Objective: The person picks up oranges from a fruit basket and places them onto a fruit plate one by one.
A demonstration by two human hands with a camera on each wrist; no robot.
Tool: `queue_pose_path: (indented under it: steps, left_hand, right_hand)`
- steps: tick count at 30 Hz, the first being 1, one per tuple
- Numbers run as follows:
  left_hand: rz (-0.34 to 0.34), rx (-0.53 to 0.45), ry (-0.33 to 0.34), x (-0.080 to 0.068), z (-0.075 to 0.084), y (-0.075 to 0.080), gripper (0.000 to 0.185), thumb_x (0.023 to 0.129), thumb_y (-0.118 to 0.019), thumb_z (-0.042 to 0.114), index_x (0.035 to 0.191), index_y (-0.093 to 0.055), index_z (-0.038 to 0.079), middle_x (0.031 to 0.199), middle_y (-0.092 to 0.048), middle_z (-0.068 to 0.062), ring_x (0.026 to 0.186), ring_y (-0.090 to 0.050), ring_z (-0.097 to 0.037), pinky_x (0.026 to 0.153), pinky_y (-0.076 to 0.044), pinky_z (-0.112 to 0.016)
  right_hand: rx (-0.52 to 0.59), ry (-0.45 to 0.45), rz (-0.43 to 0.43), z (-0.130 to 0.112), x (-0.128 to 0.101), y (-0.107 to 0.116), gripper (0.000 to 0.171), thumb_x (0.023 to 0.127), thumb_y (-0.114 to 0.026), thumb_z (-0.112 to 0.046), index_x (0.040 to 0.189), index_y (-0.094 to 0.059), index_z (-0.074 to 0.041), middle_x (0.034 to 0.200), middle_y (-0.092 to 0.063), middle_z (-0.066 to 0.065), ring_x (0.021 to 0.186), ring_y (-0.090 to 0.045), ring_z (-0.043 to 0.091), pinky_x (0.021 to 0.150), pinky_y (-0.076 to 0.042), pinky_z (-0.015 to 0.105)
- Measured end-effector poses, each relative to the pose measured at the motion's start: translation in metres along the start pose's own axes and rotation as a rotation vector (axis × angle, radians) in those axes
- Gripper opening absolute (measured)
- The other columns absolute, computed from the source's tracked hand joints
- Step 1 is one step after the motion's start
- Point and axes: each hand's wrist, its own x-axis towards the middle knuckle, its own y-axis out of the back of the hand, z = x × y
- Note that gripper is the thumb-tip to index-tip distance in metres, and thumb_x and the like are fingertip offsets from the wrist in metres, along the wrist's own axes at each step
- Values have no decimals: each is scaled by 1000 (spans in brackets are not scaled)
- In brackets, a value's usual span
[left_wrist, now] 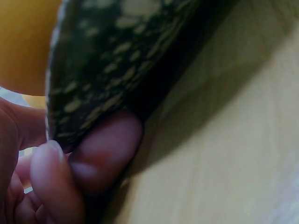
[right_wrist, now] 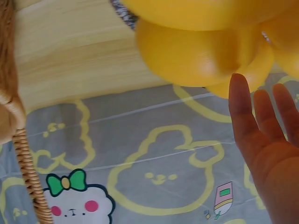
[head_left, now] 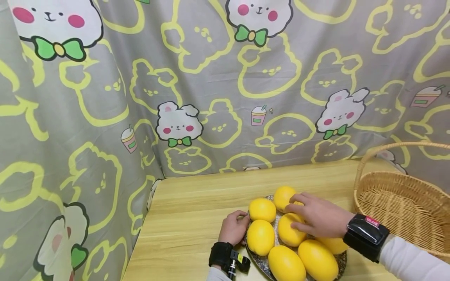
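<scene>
Several smooth yellow fruits, some round and some oval, are grouped on a dark speckled plate (head_left: 256, 264). My left hand (head_left: 233, 227) holds the plate's left rim. In the left wrist view, fingers (left_wrist: 56, 170) pinch the edge of the plate (left_wrist: 110, 56) from both sides. My right hand (head_left: 321, 216) reaches over a round middle fruit (head_left: 290, 232), its fingertips between that one and the back fruit (head_left: 281, 198). Straight fingers (right_wrist: 243, 109) lie close to a yellow fruit (right_wrist: 187, 56) in the right wrist view; whether they touch it I cannot tell.
A wicker basket (head_left: 397, 179) with a tall handle stands at the right, beside my right forearm. The wooden table (head_left: 190, 218) meets a grey patterned curtain (head_left: 218, 86) at the back and left.
</scene>
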Motion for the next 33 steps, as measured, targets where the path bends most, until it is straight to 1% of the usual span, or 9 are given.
queue_pose_path:
  steps: [4, 9, 13, 19, 26, 28, 33]
  left_hand:
    - [-3, 2, 3, -1, -1, -1, 32, 103, -62, 36, 121, -73, 12, 63, -65, 5, 35, -49, -6, 38, -48, -25]
    - [-6, -12, 0, -2, -1, -1, 31, 103, -62, 35, 122, -72, 12, 63, -67, 4, 34, -49, -7, 38, -48, -25]
    - [-1, -11, 4, -3, -1, 0, 32, 103, -62, 35, 122, -72, 12, 66, -69, 4, 35, -49, -7, 38, -48, -25]
    - [-3, -12, 13, -5, 1, 0, 32, 102, -63, 36, 120, -72, 12, 66, -68, 4, 36, -50, -7, 38, -48, -25]
    - [0, 1, 13, -4, 0, -1, 30, 103, -62, 35, 120, -72, 13, 64, -68, 3, 35, -49, -7, 38, -47, -25]
    - [3, 3, 8, -4, 0, -1, 30, 103, -62, 34, 120, -72, 13, 63, -66, 4, 35, -49, -7, 37, -47, -25]
    - [3, 2, 22, -2, 1, -3, 30, 102, -62, 35, 121, -72, 13, 60, -63, 5, 35, -48, -7, 38, -47, -24]
  right_hand:
    - [-15, -1, 14, 8, -7, 0, 31, 98, -70, -40, 125, -70, -25, 126, -64, 1, 109, -63, 20, 87, -60, 40]
    - [-45, 16, 46, 13, -14, -1, 32, 95, -74, -36, 125, -70, -23, 123, -64, 1, 106, -63, 19, 85, -60, 38]
    - [-56, 34, 79, 17, -19, -3, 32, 94, -76, -36, 123, -71, -22, 121, -65, 2, 105, -63, 20, 85, -60, 39]
    - [-77, 50, 129, 23, -29, -9, 32, 91, -79, -35, 119, -72, -22, 117, -65, -1, 103, -63, 17, 82, -61, 36]
    - [-78, 11, 129, 30, -38, -11, 32, 90, -79, -33, 119, -72, -22, 121, -66, 1, 107, -64, 21, 84, -62, 39]
    - [-78, 7, 131, 31, -40, -11, 32, 90, -79, -33, 119, -72, -22, 121, -66, 2, 107, -64, 22, 84, -62, 39]
    - [-77, -3, 144, 33, -47, -12, 33, 90, -79, -34, 120, -71, -23, 124, -65, 3, 108, -64, 23, 82, -62, 39]
